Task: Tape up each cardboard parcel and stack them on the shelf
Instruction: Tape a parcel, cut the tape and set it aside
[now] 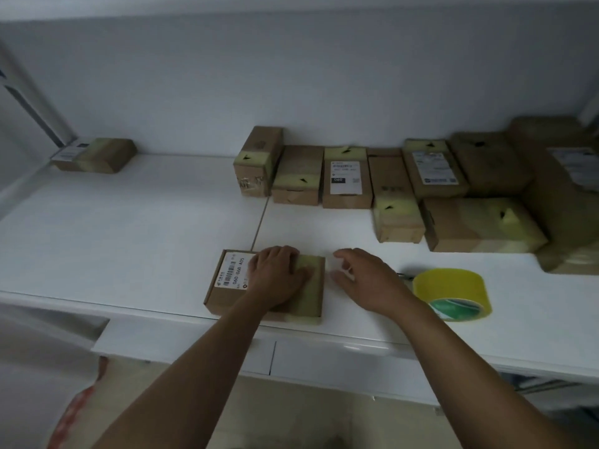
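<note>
A flat cardboard parcel (223, 298) with a white barcode label and a band of yellow tape lies near the front edge of the white counter (129, 228). My left hand (275, 277) presses flat on top of it, fingers straight over the taped part. My right hand (366, 280) hovers just right of the parcel, fingers loosely spread and holding nothing. A yellow tape roll (453, 291) stands on the counter right of that hand, apart from it. Several taped parcels (346, 178) sit in a row against the back wall.
A single taped parcel (97, 155) lies alone at the far left by the wall. Larger boxes (483, 225) crowd the right end of the counter. A seam (259, 222) runs across the counter top. White drawer fronts (324, 358) sit below the edge.
</note>
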{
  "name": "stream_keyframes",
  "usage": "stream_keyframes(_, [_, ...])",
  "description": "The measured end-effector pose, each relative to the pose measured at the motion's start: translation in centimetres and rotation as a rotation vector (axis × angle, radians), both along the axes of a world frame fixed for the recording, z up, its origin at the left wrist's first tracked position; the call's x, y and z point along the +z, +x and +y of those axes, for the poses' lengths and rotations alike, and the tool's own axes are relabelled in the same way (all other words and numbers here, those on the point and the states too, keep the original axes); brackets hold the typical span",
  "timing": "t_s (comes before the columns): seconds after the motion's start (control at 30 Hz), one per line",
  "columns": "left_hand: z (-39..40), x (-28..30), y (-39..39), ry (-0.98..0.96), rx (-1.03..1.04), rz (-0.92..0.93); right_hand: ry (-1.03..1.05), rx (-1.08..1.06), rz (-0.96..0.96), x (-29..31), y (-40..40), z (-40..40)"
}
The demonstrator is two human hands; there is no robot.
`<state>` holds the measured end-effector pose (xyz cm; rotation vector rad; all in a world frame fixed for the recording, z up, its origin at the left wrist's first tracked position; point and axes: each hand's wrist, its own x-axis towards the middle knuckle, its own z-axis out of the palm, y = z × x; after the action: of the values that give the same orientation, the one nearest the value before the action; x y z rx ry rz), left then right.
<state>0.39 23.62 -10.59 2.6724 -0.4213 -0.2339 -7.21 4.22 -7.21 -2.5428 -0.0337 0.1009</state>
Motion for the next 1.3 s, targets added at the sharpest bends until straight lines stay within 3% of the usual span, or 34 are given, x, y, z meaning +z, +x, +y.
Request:
stream_keyframes(0.2, [-0.5, 0.1, 0.1, -0.021, 0.064, 0.022, -0.029, -0.165, -0.089, 1.9, 0.5, -4.2])
stream_keyframes(0.53, [-2.2, -0.2, -0.7, -0.071, 0.135, -0.12, -0.344, -0.188, -0.073, 3.1, 1.3, -8.1])
stream_keyframes(0.9, [-3.8, 0.1, -0.3, 0.045, 0.055, -0.073, -0.588, -0.246, 0.133, 3.0, -1.3, -9.1])
stream_keyframes(1.03, [-4.8, 0.4, -0.4, -0.001, 0.115, -0.141, -0.462, -0.29, 0.201, 3.0, -2.1, -9.7])
stream_keyframes(1.1, [-6.3, 1.0, -1.5, -0.042, 0.042, -0.343, -0.367, -0.325, 0.188, 3.0, -2.3, -10.0])
stream_keyframes(1.17, [-8.6, 1.5, -3.2, -0.147, -0.151, -0.387, -0.337, -0.34, 0.156, 2.9, -2.6, -10.3])
stream_keyframes(1.3, [-12.2, -0.1, -6.1, -0.172, -0.498, -0.002, -0.275, -0.391, 0.097, 2.9, -3.3, -10.9])
